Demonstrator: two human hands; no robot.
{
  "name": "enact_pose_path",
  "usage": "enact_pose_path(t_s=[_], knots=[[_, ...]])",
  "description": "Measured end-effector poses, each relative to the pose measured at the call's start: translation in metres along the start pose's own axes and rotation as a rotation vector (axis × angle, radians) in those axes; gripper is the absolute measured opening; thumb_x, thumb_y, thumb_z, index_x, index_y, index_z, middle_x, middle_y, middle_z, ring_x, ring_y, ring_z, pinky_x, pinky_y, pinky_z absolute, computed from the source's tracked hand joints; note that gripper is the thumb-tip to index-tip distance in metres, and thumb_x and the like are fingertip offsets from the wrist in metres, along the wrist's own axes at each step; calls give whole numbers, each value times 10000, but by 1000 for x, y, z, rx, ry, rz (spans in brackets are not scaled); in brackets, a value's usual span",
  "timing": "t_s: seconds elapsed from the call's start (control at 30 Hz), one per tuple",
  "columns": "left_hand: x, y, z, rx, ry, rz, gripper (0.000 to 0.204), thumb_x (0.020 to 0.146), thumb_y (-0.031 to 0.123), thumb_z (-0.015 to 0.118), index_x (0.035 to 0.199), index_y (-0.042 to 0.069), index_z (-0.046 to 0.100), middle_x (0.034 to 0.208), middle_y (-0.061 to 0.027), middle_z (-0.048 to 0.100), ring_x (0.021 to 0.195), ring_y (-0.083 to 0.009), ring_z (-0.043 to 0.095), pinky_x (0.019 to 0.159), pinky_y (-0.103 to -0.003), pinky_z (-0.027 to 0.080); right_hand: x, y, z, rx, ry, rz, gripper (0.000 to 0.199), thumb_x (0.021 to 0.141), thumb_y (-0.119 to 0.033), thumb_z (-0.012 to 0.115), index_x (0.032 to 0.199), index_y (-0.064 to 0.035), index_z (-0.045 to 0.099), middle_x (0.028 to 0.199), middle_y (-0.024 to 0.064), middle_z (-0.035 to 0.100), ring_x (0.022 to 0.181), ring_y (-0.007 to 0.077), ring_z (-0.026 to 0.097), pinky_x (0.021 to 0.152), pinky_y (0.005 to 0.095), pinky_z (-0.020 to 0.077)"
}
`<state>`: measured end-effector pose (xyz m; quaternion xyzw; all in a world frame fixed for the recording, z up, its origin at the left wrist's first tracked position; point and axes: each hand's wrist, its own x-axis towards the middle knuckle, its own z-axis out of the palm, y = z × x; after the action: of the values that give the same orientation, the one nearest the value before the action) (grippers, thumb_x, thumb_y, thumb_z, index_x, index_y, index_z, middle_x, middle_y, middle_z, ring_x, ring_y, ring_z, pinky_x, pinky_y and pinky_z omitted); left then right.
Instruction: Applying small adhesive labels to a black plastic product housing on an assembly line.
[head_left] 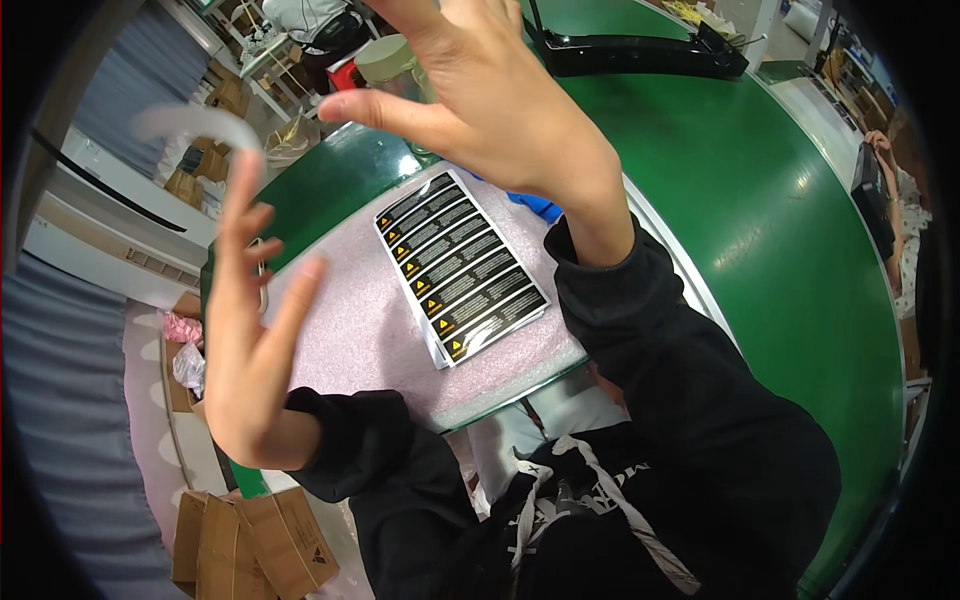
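Note:
My left hand (248,340) is raised at the left of the foam, thumb and index finger spread apart, the other fingers partly curled. At its index fingertip is a pale, see-through curved strip (205,122), smeared by motion; it seems to touch the finger. Higher up, my right hand (500,110) stretches toward the top edge with its thumb held out; its fingertips are cut off by the picture. Below and between the hands lies a stack of black label sheets (462,265) with yellow warning triangles, on pink foam sheeting (350,320). Neither hand touches the labels.
A lidded clear jar (385,62) stands behind my right thumb. Something blue (538,206) shows by my right wrist. A long black plastic part (640,55) lies on the green table (800,330). At the right, another person's hand (880,145) holds a black part. An open carton (250,550) sits lower left.

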<state>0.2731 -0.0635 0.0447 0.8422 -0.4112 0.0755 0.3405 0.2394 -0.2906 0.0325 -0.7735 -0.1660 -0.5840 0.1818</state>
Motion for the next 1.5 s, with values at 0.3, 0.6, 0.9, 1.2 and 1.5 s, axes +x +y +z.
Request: enact_pose_path(t_s=[0.3, 0.6, 0.9, 1.2, 1.5], knots=[[-2, 9, 1, -74, -210, -143, 685, 852, 173, 635, 1449, 138, 301, 1294, -175, 520, 1037, -285, 578, 859, -373, 474, -1, 2, 12, 226, 70, -92, 827, 847, -239, 652, 1495, -239, 138, 1305, 353, 319, 1172, 480, 395, 1005, 555, 271], [-3, 9, -4, -74, -224, -144, 629, 857, 152, 622, 1424, 114, 351, 1300, -165, 517, 1042, -276, 578, 853, -358, 484, 1, 1, 14, 254, -182, -32, 771, 743, -241, 748, 1400, -350, 360, 1052, 73, 572, 1071, 248, 540, 965, 484, 283], [-5, -1, -14, -224, -302, -57, 707, 807, 103, 640, 1425, 20, 307, 1322, -189, 489, 1054, -272, 584, 862, -351, 485, 2, -3, 17, 125, -23, -100, 715, 752, -200, 734, 1374, -315, 400, 1086, 135, 555, 1057, 256, 551, 978, 493, 286], [-15, -18, -2, -811, -36, 356, 815, 710, 285, 666, 1333, -129, 343, 867, -294, 637, 725, -284, 660, 678, -339, 526, 4, -14, 6, 336, 161, -200, 542, 800, -214, 692, 1305, -269, 503, 1004, 96, 605, 1014, 208, 584, 954, 419, 310], [-7, -7, -17, -593, 51, 176, 740, 734, 334, 604, 1256, -156, 420, 710, -228, 651, 612, -231, 632, 601, -287, 498, 3, -13, -1, 289, 242, -204, 666, 779, -182, 701, 1389, -227, 437, 1254, 103, 464, 1016, 233, 522, 874, 366, 354]])
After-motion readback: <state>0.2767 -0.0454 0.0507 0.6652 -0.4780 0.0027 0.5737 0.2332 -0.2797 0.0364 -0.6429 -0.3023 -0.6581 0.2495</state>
